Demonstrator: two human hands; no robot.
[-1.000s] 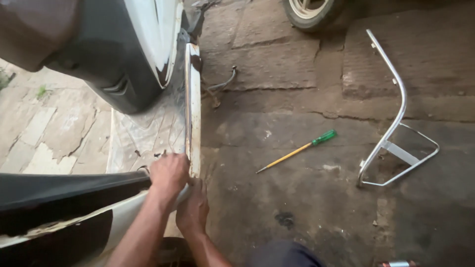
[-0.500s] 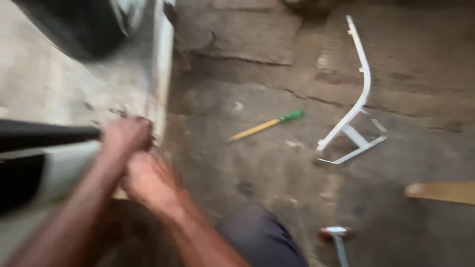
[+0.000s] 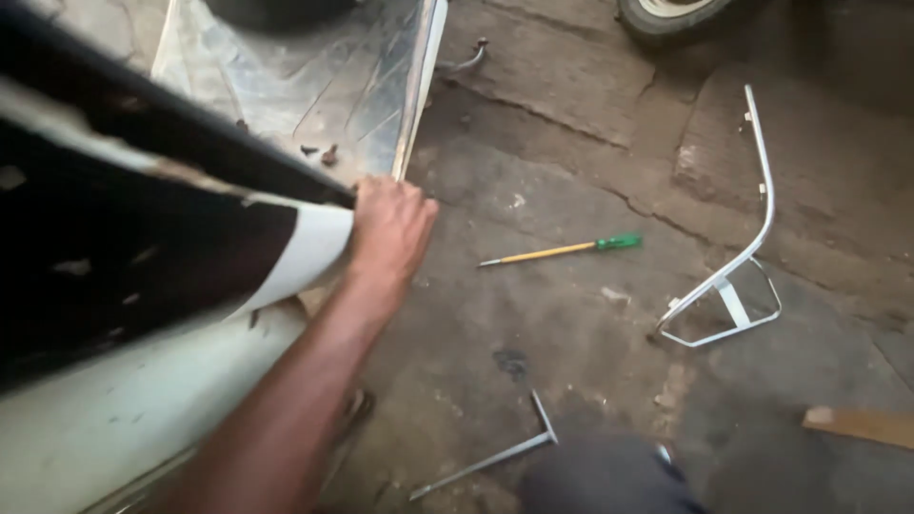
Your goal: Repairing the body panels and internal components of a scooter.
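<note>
Fingers (image 3: 405,205) of one hand (image 3: 390,228) curl over the edge of a white and black body panel (image 3: 162,247), gripping it just where it meets the metal footboard (image 3: 305,86), left of the middle of the frame; which hand this is I cannot tell for sure, though the arm rising from the lower left suggests the left one, and no other hand shows. That panel fills the left side of the frame. It looks like thin moulded sheet, fairly light yet wide and springy, so it would likely flex and twist if held by a corner; its rolled edge, where the hand sits, seems the firmest place to grip. Low in the frame a T-shaped metal tool (image 3: 495,455) lies on the cracked concrete floor (image 3: 571,314). Farther up, right of the hand, lies a screwdriver (image 3: 562,250) with a green handle, and beyond it to the right a bent white metal rail (image 3: 738,247). A tyre (image 3: 666,11) shows at the top edge.
</note>
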